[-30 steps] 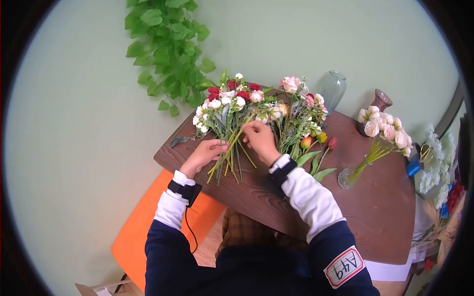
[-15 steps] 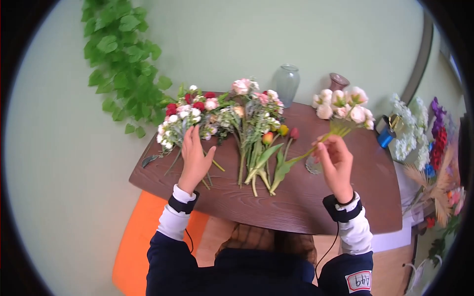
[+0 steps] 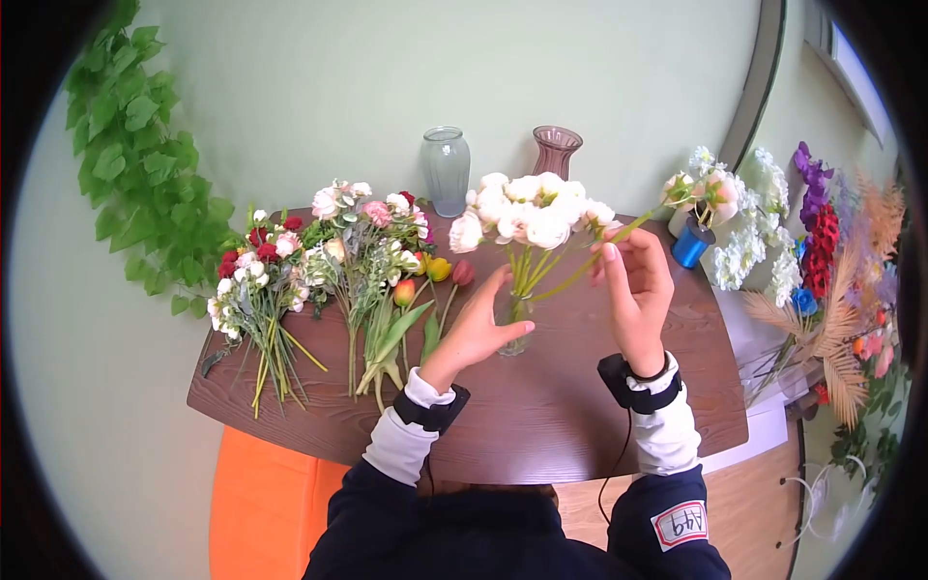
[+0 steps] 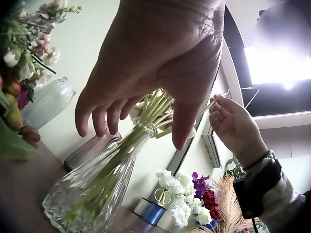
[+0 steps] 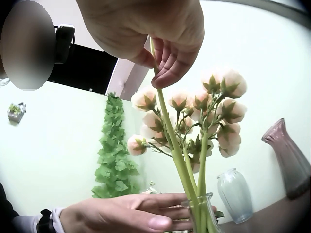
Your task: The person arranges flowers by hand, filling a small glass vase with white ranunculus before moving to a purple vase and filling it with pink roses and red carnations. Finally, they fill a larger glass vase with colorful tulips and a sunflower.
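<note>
A clear glass vase (image 4: 92,189) holds a bunch of pale pink and white roses (image 3: 522,208) on green stems. My left hand (image 3: 478,329) is beside its neck, fingers extended and thumb apart; in the right wrist view the left hand's fingers pass behind the rim. My right hand (image 3: 638,290) pinches a green stem (image 5: 167,116) between thumb and fingers, right of the bunch. That stem's lower part runs down to the vase mouth among the other stems. Its pale blossoms (image 3: 710,196) stick out beyond the right hand in the head view.
Mixed flower bunches (image 3: 280,280) and tulips (image 3: 435,271) lie on the left of the brown table (image 3: 580,425). A pale glass vase (image 3: 446,174) and a purplish vase (image 3: 557,150) stand behind. At the right are a blue ribbon spool (image 3: 691,244) and more flowers (image 3: 822,251).
My left hand has left the mixed flowers at left and moved over to the clear vase. The right hand let go of those stems and now pinches a rose stem. The head view has swung right.
</note>
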### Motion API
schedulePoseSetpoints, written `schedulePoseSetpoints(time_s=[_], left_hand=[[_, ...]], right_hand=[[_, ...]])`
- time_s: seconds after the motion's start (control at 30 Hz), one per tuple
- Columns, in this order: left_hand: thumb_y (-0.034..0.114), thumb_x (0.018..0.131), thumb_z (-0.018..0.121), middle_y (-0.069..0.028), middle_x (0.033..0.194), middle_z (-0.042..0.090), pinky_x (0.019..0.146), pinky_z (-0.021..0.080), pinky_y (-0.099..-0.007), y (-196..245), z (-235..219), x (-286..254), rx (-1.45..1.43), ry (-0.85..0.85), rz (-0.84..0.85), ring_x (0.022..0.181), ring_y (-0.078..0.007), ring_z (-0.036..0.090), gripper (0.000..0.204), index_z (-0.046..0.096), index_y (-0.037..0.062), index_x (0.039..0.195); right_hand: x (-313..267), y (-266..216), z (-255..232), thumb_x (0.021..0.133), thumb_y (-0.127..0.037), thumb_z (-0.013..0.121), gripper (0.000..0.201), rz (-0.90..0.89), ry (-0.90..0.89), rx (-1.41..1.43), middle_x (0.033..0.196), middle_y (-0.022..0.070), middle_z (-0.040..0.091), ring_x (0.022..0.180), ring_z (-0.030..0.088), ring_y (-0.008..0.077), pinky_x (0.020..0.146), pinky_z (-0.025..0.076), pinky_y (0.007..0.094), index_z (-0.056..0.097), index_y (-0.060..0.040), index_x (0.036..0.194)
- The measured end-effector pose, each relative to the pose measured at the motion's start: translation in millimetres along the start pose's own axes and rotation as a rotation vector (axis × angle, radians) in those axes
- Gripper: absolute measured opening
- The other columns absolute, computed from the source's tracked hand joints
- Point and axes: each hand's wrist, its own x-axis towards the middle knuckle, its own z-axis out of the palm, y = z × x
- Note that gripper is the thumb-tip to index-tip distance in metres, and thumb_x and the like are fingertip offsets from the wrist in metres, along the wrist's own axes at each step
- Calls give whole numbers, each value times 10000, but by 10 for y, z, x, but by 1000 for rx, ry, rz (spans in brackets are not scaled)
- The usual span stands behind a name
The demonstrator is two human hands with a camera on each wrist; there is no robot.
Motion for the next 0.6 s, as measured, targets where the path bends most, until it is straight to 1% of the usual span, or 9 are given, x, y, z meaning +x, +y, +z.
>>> schedulePoseSetpoints(time_s=[0.03, 0.1, 0.13, 0.2, 0.23, 0.3, 0.43, 0.5, 0.6], left_hand=[[179, 712, 753, -196, 1291, 467, 1029, 315, -373, -42, 21, 45, 4, 2, -7, 1251, -294, 408, 781, 329, -5, 1341], [123, 744, 724, -164, 1194, 554, 977, 380, -344, -103, 42, 110, -16, 34, -33, 1146, -238, 516, 636, 420, -6, 1287], [123, 744, 724, -164, 1194, 554, 977, 380, -344, -93, 53, 133, -14, 40, -41, 1146, -238, 516, 636, 420, -6, 1287], [49, 775, 679, -117, 1107, 607, 912, 432, -305, -42, 67, 150, -205, 13, -108, 1043, -176, 573, 483, 494, -17, 1216], [49, 775, 679, -117, 1107, 607, 912, 432, -305, -28, 68, 149, -203, 19, -113, 1043, -176, 573, 483, 494, -17, 1216], [-7, 813, 619, -95, 1133, 601, 945, 421, -300, -9, 58, 160, -204, -16, -174, 1056, -157, 562, 445, 471, -28, 1232], [-4, 803, 639, -89, 1095, 618, 911, 445, -291, 1, 64, 136, -182, 2, -198, 1018, -145, 577, 415, 508, -29, 1196], [50, 762, 698, -84, 967, 659, 832, 473, -289, -1, 65, 128, -142, 62, -177, 914, -148, 622, 354, 575, -22, 1087], [55, 756, 703, -89, 940, 666, 815, 482, -295, 35, 61, 118, -126, 89, -148, 893, -154, 632, 320, 588, -19, 1045]], right_hand=[[35, 20, -13, 893, -15, 528, 140, 6, -12, 33, 873, 64, 605, 662, 562, 88, 581, 471, 207, 514, 19, 1029], [99, 62, -36, 895, -13, 525, 142, 18, -30, 80, 881, 69, 606, 667, 563, 90, 581, 472, 209, 512, 21, 1032], [128, 87, -43, 896, -11, 521, 143, 24, -45, 120, 889, 74, 607, 672, 564, 92, 581, 472, 212, 509, 22, 1035], [175, 138, -33, 897, -11, 521, 143, 22, -64, 145, 895, 79, 609, 674, 565, 93, 580, 471, 213, 507, 25, 1035], [186, 158, -28, 898, -10, 520, 143, 12, -75, 165, 900, 83, 610, 675, 566, 94, 580, 471, 213, 505, 28, 1035], [208, 166, -31, 898, -9, 521, 139, 17, -58, 205, 904, 86, 611, 675, 568, 95, 579, 472, 213, 505, 29, 1031], [240, 156, -11, 896, -5, 524, 129, 58, -41, 289, 888, 83, 609, 673, 573, 96, 575, 472, 212, 508, 28, 1020], [221, 181, 25, 895, -4, 524, 126, 59, -66, 250, 877, 78, 606, 675, 573, 95, 573, 471, 212, 509, 28, 1016], [220, 188, 56, 893, -4, 529, 120, 43, -106, 188, 850, 66, 598, 673, 573, 91, 566, 469, 212, 510, 30, 1007]])
